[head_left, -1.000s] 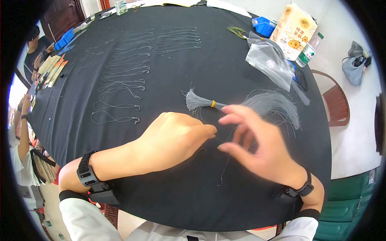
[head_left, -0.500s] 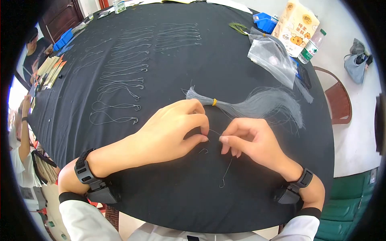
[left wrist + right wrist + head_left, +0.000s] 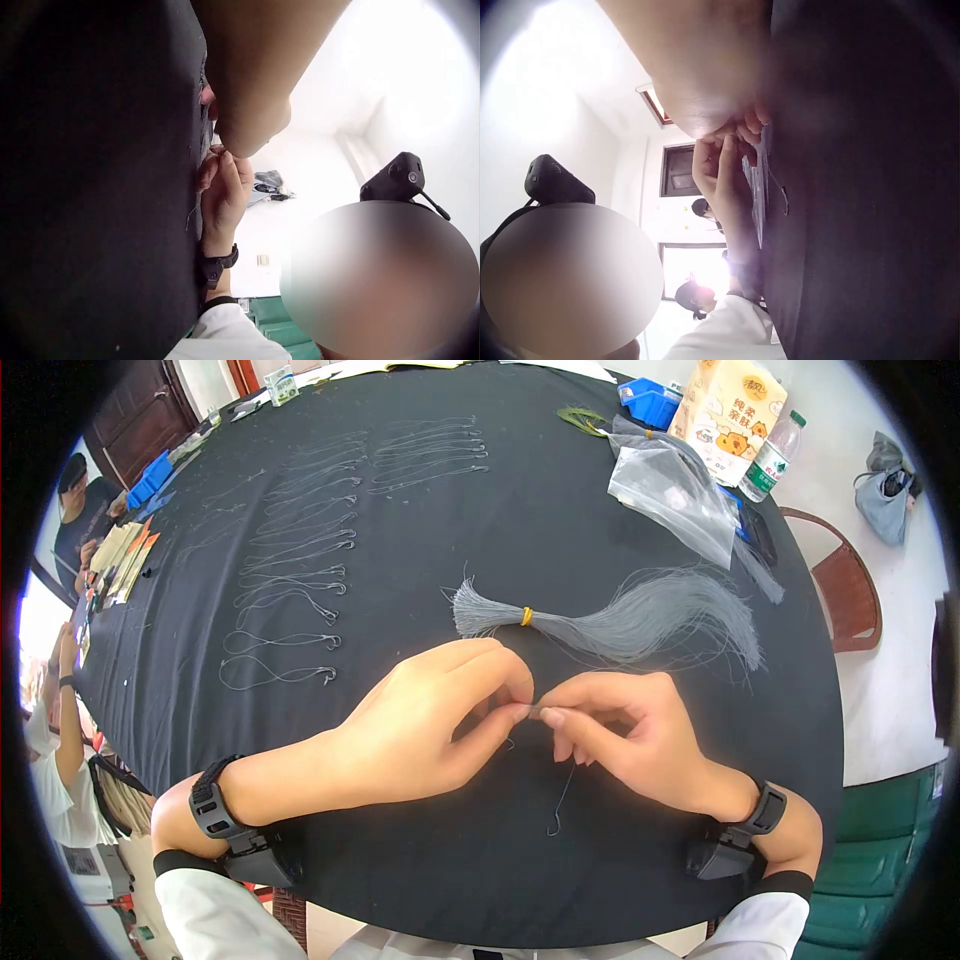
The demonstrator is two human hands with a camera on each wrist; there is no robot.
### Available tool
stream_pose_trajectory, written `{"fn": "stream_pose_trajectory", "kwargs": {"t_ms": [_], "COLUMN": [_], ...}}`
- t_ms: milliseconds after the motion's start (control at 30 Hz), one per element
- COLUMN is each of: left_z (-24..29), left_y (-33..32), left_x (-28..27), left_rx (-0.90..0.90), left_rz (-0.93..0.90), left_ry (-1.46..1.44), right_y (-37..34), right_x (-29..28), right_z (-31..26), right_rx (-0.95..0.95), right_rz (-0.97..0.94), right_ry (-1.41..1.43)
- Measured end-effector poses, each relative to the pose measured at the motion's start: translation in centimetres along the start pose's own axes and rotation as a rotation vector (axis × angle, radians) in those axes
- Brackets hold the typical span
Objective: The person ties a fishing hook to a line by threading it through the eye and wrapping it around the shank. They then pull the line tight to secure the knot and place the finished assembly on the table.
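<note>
Head view: A person's left hand (image 3: 440,710) and right hand (image 3: 640,730) meet over a table covered in black cloth (image 3: 450,880), each with thumb and forefinger pinching a thin grey strand (image 3: 534,710). The fingertips nearly touch, a close grip that seems chosen to control so fine a piece. A dark, slender thread with a hooked end (image 3: 563,800) extends below the right hand; whether it belongs to the pinched strand cannot be told.

Just beyond the hands lies a long sheaf of loose grey filaments (image 3: 600,635), bound near one end by a yellow band (image 3: 527,616), apparently to hold the lengths together within easy reach. To the left, thin grey loops with hooked tips (image 3: 329,676) lie spread in columns, tips toward the right, an arrangement that likely prevents tangling and makes them easy to tell apart.

The count: two hands, one banded sheaf, one yellow band and two main columns of loops. The nearest two loops show distinctly; farther ones crowd too finely for a sure total. Around the edge are one clear plastic bag (image 3: 670,495), one cream printed tissue pack (image 3: 727,420), one clear bottle with a green label (image 3: 772,460) and two blue plastic bins (image 3: 650,402) (image 3: 150,480).
</note>
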State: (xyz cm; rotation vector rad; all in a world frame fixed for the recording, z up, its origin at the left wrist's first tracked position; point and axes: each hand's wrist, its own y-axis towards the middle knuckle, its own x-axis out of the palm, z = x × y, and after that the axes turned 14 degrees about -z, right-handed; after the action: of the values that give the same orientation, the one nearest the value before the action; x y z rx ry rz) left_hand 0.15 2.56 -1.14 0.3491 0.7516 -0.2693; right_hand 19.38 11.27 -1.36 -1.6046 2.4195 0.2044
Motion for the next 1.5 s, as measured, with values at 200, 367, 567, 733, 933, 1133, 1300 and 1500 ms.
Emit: {"fn": "stream_pose_trajectory", "kwargs": {"t_ms": [200,367,567,733,933,1133,1300,1500], "left_z": [0.11,0.03,0.26,0.09,0.35,0.81,0.8,0.83], "left_y": [-0.13,-0.25,-0.18,0.09,-0.02,-0.15,-0.2,-0.2], "left_x": [0.25,0.34,0.22,0.26,0.17,0.19,0.16,0.04], "left_rx": [0.058,0.15,0.204,0.274,0.245,0.228,0.238,0.222], "left_rz": [0.024,0.044,0.107,0.16,0.153,0.134,0.126,0.113], "left_ry": [0.023,0.133,0.175,0.199,0.191,0.148,0.139,0.093], "right_y": [-0.21,-0.15,-0.29,-0.34,-0.49,-0.43,-0.62,-0.6], "right_x": [-0.12,0.07,0.18,0.16,0.1,0.14,0.05,0.08], "right_z": [0.06,0.35,0.15,0.3,0.02,-0.17,-0.45,-0.41], "right_rx": [-0.013,-0.179,-0.185,-0.169,-0.213,-0.307,-0.22,-0.035], "right_rz": [-0.011,0.019,0.031,0.017,0.041,0.064,0.01,-0.083], "right_ry": [-0.072,-0.271,-0.213,-0.104,-0.212,-0.336,-0.213,0.275]}}
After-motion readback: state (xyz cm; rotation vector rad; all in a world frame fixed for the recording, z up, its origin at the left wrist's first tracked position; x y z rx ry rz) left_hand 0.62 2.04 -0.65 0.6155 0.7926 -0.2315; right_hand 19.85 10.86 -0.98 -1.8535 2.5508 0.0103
